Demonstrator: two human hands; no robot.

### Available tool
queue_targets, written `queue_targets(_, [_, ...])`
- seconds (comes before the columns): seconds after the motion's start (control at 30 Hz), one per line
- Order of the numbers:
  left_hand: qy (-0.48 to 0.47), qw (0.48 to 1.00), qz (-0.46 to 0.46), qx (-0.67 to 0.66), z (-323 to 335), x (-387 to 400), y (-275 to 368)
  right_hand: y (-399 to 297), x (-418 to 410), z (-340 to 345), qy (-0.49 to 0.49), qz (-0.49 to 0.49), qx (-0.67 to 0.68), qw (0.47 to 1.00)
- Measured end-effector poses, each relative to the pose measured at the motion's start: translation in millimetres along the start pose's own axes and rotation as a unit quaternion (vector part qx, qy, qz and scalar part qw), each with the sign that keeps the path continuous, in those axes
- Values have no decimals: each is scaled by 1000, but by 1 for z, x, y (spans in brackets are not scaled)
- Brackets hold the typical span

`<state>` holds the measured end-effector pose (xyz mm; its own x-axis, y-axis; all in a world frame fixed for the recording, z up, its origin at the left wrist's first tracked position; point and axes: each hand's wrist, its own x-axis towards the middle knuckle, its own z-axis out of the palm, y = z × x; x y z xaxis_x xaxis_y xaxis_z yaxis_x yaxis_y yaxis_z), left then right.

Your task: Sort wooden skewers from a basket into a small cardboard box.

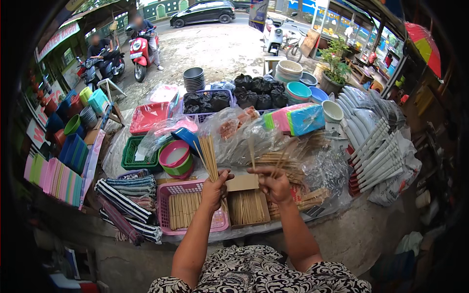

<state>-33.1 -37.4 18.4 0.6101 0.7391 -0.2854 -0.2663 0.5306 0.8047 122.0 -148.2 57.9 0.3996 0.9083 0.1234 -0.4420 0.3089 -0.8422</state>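
Observation:
My left hand (215, 190) is closed round an upright bundle of thin bamboo sticks (209, 155), which fan out a little at the top. To its right, my right hand (274, 183) holds a few thin sticks (280, 164), blurred by motion. Below my left hand lies a pink plastic basket (179, 186) with a row of sticks (185, 208) in it. Beside the basket, a cardboard box (242, 182) holds more loose thin sticks (248, 207). Farther sticks (278, 161), partly under clear plastic, lie behind my right hand.
Folded striped cloths (128, 199) lie left of the basket. Behind are stacked bowls (176, 154), a green basket (137, 161), black plastic bags (256, 91) and colourful trays (300, 119). White-handled goods (377, 157) stand at right. Two people on motorbikes (141, 49) are beyond the table.

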Motion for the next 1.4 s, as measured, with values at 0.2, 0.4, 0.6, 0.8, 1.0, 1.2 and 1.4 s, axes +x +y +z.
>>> queue_targets(0.2, [-20, 999, -6, -42, 6, 9, 2, 21, -3, 2, 6, 8, -107, 994])
queue_targets(0.4, [-27, 998, 33, -53, 8, 12, -8, 51, -2, 26, 35, 74, -208, 975])
queue_targets(0.6, [6, 999, 36, 28, -15, 21, -13, 63, -1, 23, 2, 100, -235, 967])
queue_targets(0.8, [13, 993, 112, 39, -4, 17, -14, 65, 0, 24, -9, 144, -251, 957])
queue_targets(1.0, [-2, 993, 99, 69, -13, 22, -14, 70, -2, 23, -49, 185, -327, 925])
queue_targets(1.2, [59, 995, 55, 51, -7, 24, -18, 80, -6, 23, -29, 105, -295, 949])
queue_targets(1.4, [101, 994, 33, -17, -11, 23, -22, 63, -3, 18, 87, 194, -112, 971])
